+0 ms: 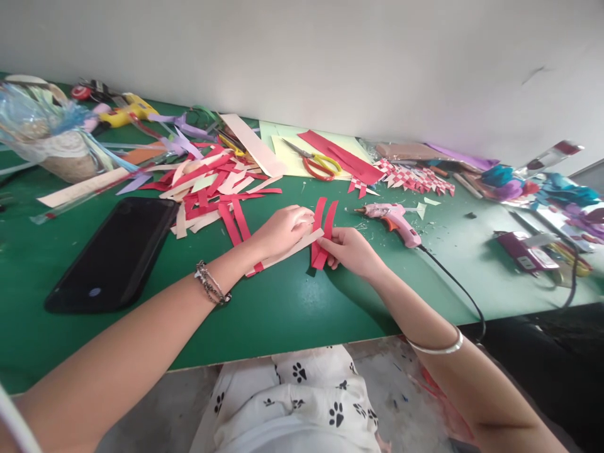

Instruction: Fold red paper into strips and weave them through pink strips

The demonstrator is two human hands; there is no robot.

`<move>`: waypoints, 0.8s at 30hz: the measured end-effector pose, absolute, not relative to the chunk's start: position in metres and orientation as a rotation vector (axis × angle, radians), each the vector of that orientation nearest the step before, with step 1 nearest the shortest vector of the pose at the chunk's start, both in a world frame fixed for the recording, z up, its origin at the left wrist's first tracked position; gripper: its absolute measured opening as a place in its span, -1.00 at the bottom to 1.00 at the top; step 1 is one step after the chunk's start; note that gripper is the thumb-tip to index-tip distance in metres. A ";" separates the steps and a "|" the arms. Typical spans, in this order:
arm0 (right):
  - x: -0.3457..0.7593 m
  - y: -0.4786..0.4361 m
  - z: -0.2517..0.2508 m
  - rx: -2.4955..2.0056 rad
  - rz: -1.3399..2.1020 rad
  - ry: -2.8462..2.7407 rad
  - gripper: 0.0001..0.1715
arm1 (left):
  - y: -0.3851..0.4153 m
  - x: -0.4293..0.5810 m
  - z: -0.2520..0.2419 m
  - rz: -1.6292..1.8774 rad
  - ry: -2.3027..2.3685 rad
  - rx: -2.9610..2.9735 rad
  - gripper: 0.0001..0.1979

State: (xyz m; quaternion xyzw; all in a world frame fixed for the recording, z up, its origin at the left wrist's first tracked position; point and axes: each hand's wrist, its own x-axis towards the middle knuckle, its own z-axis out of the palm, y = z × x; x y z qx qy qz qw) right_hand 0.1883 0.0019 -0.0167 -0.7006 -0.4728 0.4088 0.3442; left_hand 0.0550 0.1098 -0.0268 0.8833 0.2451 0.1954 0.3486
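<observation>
My right hand (352, 251) pinches a folded red strip (319, 255) between thumb and fingers, its two tails pointing away from me. A cream strip (295, 249) runs slantwise from below my left wrist to the red one, crossing it near my right thumb. Over the cream strip lies my left hand (285, 228), its fingers curled together beside the red tails; what they grip, if anything, is hidden. A small red piece (255, 269) sits at the cream strip's near end. Another pair of red strips (234, 221) lies just beyond my left hand.
A pink glue gun (394, 220) with a black cord lies right of my hands. Behind are scissors (323, 167), loose red and cream strips (207, 185) and woven checked pieces (418, 177). A black phone (116, 255) lies left; a purple box (526, 251) stands right.
</observation>
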 end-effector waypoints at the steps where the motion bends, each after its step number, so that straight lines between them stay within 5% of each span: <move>1: 0.189 0.003 -0.017 -1.837 1.061 -1.245 -0.80 | 0.110 0.055 -0.027 0.503 0.649 2.284 -0.69; 24: 0.198 0.019 -0.015 -1.923 0.939 -1.504 -0.65 | 0.108 0.054 -0.027 0.565 0.790 2.107 -0.64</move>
